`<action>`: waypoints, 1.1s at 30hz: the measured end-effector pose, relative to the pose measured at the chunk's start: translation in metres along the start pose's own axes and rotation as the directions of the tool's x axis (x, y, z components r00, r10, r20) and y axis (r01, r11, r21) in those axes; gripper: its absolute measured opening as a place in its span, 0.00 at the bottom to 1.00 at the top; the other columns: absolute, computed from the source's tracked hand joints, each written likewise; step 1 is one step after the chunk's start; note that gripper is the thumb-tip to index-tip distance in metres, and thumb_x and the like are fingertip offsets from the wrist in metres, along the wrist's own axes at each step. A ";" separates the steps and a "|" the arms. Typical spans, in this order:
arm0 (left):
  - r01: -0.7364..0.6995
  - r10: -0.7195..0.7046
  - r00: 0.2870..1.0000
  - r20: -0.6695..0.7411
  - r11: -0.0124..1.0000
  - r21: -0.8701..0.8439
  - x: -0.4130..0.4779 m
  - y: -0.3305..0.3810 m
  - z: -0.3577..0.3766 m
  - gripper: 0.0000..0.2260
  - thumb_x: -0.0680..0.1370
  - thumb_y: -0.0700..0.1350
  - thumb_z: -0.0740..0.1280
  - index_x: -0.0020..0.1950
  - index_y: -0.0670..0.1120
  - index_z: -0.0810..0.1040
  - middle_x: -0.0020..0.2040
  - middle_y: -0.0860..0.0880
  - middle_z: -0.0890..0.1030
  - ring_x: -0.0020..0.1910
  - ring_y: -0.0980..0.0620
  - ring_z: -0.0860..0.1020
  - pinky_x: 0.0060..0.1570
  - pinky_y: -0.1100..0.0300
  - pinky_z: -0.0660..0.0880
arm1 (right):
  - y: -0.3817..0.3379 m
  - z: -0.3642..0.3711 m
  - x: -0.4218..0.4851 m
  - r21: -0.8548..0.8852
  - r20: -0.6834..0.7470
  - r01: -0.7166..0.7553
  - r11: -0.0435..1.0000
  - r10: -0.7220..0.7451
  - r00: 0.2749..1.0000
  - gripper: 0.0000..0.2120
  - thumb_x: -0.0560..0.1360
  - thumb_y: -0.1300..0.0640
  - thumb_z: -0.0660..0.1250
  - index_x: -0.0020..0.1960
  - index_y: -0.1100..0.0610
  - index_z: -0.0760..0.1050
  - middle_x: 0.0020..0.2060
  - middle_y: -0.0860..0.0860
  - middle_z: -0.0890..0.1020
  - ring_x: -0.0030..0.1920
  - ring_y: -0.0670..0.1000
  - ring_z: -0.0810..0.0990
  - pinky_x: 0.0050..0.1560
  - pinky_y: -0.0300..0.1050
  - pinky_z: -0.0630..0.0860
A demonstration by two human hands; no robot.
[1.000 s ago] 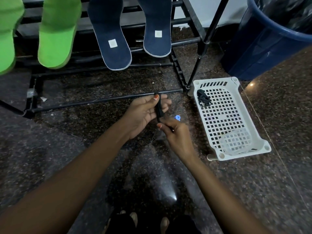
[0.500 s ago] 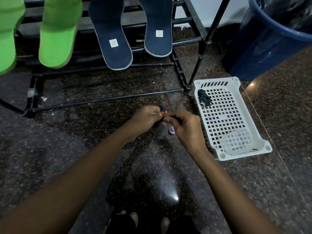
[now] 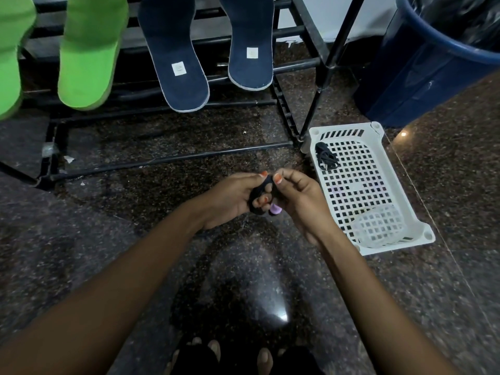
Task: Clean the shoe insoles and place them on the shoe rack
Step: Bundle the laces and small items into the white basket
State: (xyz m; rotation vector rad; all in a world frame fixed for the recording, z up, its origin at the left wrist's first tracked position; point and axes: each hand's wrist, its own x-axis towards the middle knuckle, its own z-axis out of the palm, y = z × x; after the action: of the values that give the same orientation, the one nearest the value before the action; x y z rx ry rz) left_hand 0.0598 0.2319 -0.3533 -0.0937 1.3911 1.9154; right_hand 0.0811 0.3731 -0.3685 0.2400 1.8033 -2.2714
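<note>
Two green insoles (image 3: pixel 89 52) and two navy insoles (image 3: pixel 178 58) lean on the bars of the black shoe rack (image 3: pixel 167 158) at the top. Low over the floor in front of the rack, my left hand (image 3: pixel 235 198) grips a small black strip-like object (image 3: pixel 258 197), folded in its fingers. My right hand (image 3: pixel 300 201) pinches the same black object from the right. A small purple piece (image 3: pixel 276 210) shows between the two hands.
A white perforated plastic basket (image 3: pixel 376 131) lies on the granite floor to the right, holding a bundle of black laces (image 3: pixel 326 158) and a clear net-like item (image 3: pixel 378 226). A blue bin (image 3: pixel 427 66) stands at the top right. My feet (image 3: pixel 232 353) show at the bottom.
The black strip, held stretched between my hands a second ago, is now bunched up in my left fingers. My right hand rose to meet the left.
</note>
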 end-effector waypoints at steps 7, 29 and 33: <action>-0.009 0.004 0.997 -0.077 0.998 -0.062 0.000 0.001 0.002 0.15 0.83 0.43 0.55 0.41 0.40 0.74 0.28 0.51 0.74 0.26 0.59 0.71 0.36 0.65 0.76 | 0.003 -0.002 -0.001 0.070 0.004 0.009 0.997 -0.010 1.000 0.05 0.67 0.57 0.68 0.43 0.55 0.78 0.34 0.49 0.82 0.35 0.52 0.76 0.39 0.47 0.62; 0.005 0.102 0.973 -0.208 0.888 0.459 0.007 -0.001 -0.001 0.15 0.83 0.49 0.56 0.41 0.46 0.76 0.37 0.52 0.79 0.38 0.58 0.77 0.49 0.61 0.72 | 0.005 0.002 0.003 -0.244 -0.183 0.119 0.962 -0.166 0.969 0.08 0.72 0.69 0.67 0.40 0.56 0.78 0.34 0.48 0.81 0.35 0.57 0.77 0.39 0.43 0.74; -0.065 0.211 0.961 -0.176 0.798 0.599 0.003 -0.001 -0.001 0.11 0.79 0.44 0.64 0.61 0.44 0.74 0.40 0.53 0.80 0.43 0.60 0.79 0.46 0.68 0.71 | 0.002 -0.005 0.005 -0.276 -0.163 0.116 0.954 -0.165 0.973 0.10 0.71 0.69 0.68 0.39 0.55 0.78 0.37 0.50 0.81 0.40 0.51 0.79 0.48 0.52 0.77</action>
State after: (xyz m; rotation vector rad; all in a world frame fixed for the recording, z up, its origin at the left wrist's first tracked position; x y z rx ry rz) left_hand 0.0579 0.2327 -0.3566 0.0918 2.1559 1.5261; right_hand 0.0768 0.3773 -0.3729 0.2893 2.2620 -2.1246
